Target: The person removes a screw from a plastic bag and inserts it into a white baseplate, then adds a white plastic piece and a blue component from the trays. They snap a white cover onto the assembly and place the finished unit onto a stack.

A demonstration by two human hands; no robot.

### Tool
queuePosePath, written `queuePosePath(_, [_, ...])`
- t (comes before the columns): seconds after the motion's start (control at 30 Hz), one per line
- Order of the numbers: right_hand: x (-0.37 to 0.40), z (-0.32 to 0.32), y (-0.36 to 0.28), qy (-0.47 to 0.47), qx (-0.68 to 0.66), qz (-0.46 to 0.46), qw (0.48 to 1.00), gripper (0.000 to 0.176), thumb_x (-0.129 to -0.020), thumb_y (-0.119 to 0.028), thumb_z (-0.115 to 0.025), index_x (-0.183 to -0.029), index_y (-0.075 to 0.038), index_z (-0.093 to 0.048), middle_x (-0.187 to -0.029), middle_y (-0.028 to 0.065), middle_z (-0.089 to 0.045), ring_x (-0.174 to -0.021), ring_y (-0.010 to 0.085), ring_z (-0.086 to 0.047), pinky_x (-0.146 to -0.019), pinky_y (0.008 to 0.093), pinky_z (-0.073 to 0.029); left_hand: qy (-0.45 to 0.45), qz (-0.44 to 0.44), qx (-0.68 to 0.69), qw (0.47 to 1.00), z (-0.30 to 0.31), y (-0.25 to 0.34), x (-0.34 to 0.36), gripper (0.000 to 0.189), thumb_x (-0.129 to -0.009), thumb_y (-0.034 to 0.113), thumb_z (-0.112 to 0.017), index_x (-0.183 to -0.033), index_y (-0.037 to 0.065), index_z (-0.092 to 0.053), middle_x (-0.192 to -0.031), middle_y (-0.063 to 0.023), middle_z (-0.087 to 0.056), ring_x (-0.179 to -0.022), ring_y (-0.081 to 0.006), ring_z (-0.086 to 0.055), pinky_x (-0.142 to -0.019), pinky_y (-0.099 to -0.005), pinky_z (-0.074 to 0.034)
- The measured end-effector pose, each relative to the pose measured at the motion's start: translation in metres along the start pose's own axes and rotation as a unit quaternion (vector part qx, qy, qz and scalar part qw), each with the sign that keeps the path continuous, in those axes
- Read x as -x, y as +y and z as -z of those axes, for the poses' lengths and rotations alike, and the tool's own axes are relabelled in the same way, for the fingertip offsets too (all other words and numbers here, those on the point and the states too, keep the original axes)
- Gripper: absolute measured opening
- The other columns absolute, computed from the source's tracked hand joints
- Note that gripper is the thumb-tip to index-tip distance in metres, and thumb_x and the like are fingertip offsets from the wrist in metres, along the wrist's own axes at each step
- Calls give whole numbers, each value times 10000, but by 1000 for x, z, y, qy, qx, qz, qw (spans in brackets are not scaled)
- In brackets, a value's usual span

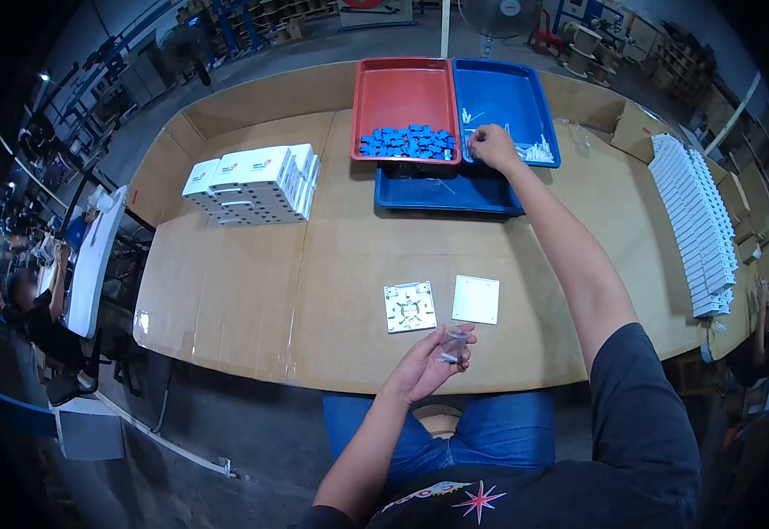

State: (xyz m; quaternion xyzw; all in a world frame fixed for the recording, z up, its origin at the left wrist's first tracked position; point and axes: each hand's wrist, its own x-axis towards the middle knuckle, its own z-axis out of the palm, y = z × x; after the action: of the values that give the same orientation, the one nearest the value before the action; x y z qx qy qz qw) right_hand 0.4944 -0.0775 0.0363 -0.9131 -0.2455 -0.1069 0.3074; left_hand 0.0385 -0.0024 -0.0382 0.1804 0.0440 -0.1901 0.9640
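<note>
My left hand (427, 368) is closed around a small clear plastic bag (453, 342) near the front edge of the table. Something small and white shows inside the bag. My right hand (493, 146) reaches into the blue tray (512, 93), its fingers curled together by the tray's left wall; what they pinch, if anything, is hidden. Small white parts (539, 151) lie in that tray, to the right of the hand. Just beyond my left hand are a white square tray-like part (409, 307) with fittings inside and a flat white square cover (475, 300).
A red tray (404, 93) with many blue pieces (406, 142) adjoins the blue tray. Another blue tray (446, 196) sits below them. White boxes (252, 181) are stacked at left, and a long row of white units (691, 225) lines the right. Co-workers are at both sides.
</note>
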Motion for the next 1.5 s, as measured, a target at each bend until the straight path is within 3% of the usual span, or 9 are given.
queuePosePath(0.1, [-4, 9, 3, 62, -146, 2, 987, 127, -834, -174, -753, -891, -71, -801, -904, 124, -783, -872, 269, -756, -796, 381, -568, -11, -9, 12, 1000, 0, 0, 1, 581, -1123, 446, -396, -1459, -15, -502, -1222, -89, -655, -968, -180, -619, -904, -348, -492])
queuePosePath(0.23, [-4, 22, 6, 58, -269, -26, 961, 115, -898, -104, -728, -934, -14, -790, -912, 88, -785, -842, 170, -730, -763, 308, -553, -11, -16, 27, 999, -2, 1, 2, 572, -1119, 424, -397, -1462, -23, -494, -1236, -97, -656, -970, -188, -625, -900, -351, -501])
queuePosePath(0.43, [60, 56, -21, 65, -416, -62, 905, 121, -962, -113, -687, -1017, -11, -719, -948, 79, -777, -827, 150, -709, -705, 278, -530, -7, -27, 5, 1000, 14, -6, -1, 516, -1098, 319, -450, -1462, -45, -482, -1247, -114, -644, -998, -220, -644, -925, -395, -534])
queuePosePath(0.57, [140, 52, -26, -12, -425, -106, 899, 143, -1002, -179, -663, -1058, -50, -690, -955, 62, -776, -726, 81, -640, -603, 217, -442, -13, -40, 3, 999, 5, -3, 2, 526, -1109, 360, -452, -1454, -33, -508, -1236, -106, -661, -974, -193, -639, -899, -362, -525])
queuePosePath(0.8, [264, 57, -52, 11, -468, -181, 865, 104, -1015, -120, -656, -1033, -27, -700, -846, -8, -692, -669, 45, -551, -604, 213, -432, -1, -39, 4, 999, 6, -4, 5, 537, -1117, 404, -438, -1437, -18, -525, -1215, -105, -662, -965, -196, -630, -885, -368, -518])
queuePosePath(0.97, [333, 64, -82, -74, -484, -191, 851, 66, -980, -83, -703, -1005, -25, -718, -804, -39, -649, -683, 22, -524, -595, 202, -397, 0, -59, -51, 997, 3, -5, 4, 547, -1110, 420, -458, -1429, -19, -531, -1204, -88, -669, -960, -175, -633, -875, -352, -518])
queuePosePath(1.1, [349, 74, -98, -111, -482, -173, 852, 65, -954, -71, -745, -992, -26, -719, -801, -47, -646, -689, 11, -509, -584, 193, -374, 10, -56, -76, 995, 1, -6, 7, 548, -1109, 427, -458, -1418, -18, -542, -1195, -77, -678, -946, -164, -635, -870, -340, -516])
queuePosePath(1.33, [350, 81, -106, -188, -477, -136, 848, 131, -962, -44, -728, -1077, 9, -761, -966, 44, -745, -873, 97, -664, -773, 239, -509, 4, -57, -57, 997, 1, -7, 7, 466, -1121, 398, -432, -1349, 17, -574, -1166, -91, -686, -931, -173, -636, -841, -331, -522])
queuePosePath(1.5, [349, 78, -109, -197, -440, -52, 875, 164, -951, -42, -729, -1106, -7, -770, -946, 39, -746, -820, 82, -644, -737, 239, -499, 8, -61, -57, 997, 0, -7, 8, 438, -1122, 387, -435, -1349, 33, -560, -1155, -98, -687, -929, -175, -635, -828, -332, -528])
